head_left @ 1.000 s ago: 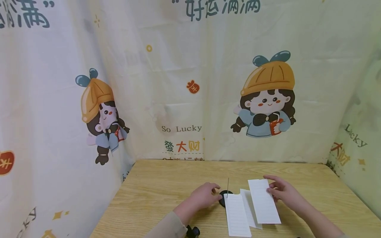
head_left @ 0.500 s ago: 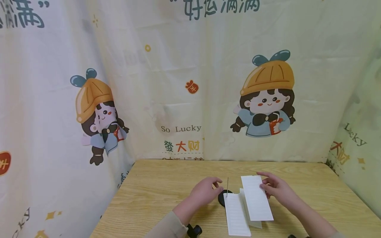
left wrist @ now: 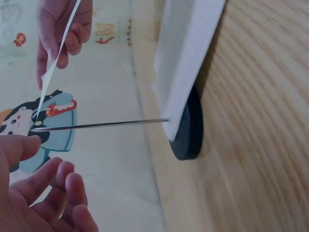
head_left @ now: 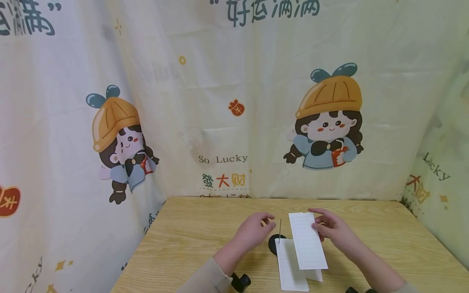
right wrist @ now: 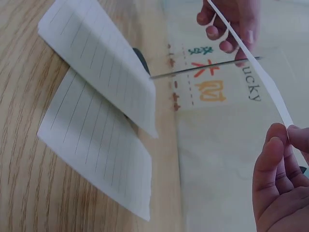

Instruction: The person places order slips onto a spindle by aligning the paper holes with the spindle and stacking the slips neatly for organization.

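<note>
A paper spike (head_left: 280, 229), a thin upright metal needle on a round black base (head_left: 272, 245), stands on the table. A lined white stack of slips (right wrist: 96, 58) is on the needle, down at the base. Beside it on the table lies another lined pile of slips (right wrist: 96, 140), partly hidden in the head view. My right hand (head_left: 334, 230) pinches a single lined paper slip (head_left: 307, 244) by its right edge, raised near the needle's tip. My left hand (head_left: 253, 231) hovers left of the needle, fingers loosely bent, holding nothing; its thumb is near the tip (left wrist: 36, 129).
The wooden table (head_left: 190, 232) ends at a printed cloth curtain (head_left: 220, 134) behind. Further curtain hangs at both sides. A black device (head_left: 240, 283) shows at the left sleeve, and another black device (head_left: 360, 290) by the right forearm.
My right hand has carried the paper slip leftward and slightly up, toward the needle. My left hand has risen a little and moved slightly right. The stack on the spike stays put.
</note>
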A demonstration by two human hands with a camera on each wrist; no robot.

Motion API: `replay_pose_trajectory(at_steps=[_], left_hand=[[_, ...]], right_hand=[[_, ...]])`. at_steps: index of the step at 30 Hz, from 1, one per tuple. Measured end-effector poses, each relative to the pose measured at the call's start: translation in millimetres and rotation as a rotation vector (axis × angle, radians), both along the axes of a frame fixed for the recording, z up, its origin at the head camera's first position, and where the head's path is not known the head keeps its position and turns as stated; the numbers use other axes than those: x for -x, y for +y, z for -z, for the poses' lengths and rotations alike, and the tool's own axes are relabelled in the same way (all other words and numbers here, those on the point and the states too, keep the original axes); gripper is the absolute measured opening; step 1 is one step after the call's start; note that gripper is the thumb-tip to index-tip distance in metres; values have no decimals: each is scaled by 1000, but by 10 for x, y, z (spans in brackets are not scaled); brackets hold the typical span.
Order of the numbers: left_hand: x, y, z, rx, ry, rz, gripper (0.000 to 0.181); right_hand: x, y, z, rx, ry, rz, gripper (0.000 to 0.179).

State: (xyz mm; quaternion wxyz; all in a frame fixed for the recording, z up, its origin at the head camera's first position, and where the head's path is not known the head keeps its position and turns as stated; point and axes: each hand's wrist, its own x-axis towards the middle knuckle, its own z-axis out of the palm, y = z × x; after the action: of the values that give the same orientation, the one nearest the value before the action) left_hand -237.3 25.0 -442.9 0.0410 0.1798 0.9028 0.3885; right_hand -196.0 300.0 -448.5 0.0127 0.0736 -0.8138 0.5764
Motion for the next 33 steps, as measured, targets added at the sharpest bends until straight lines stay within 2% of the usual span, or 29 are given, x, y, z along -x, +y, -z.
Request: replay_pose_trajectory(at_steps=[5,16,26,33], left_hand=[[-18,46,-58,-86,-37,-33,26],[-25,142,-69,-207,-9,-53,22],[-63,233,-41,-215,-8,-61,18],[-68,258,-26,-211,-16,-73,19]], right_hand=[[-7,-77,-1,13,8,-4,53],[-7,-195,8,51,16,-15,53],[10,-273,77,68,30,-81,54],[24,-322,81,73,9,-42,53]])
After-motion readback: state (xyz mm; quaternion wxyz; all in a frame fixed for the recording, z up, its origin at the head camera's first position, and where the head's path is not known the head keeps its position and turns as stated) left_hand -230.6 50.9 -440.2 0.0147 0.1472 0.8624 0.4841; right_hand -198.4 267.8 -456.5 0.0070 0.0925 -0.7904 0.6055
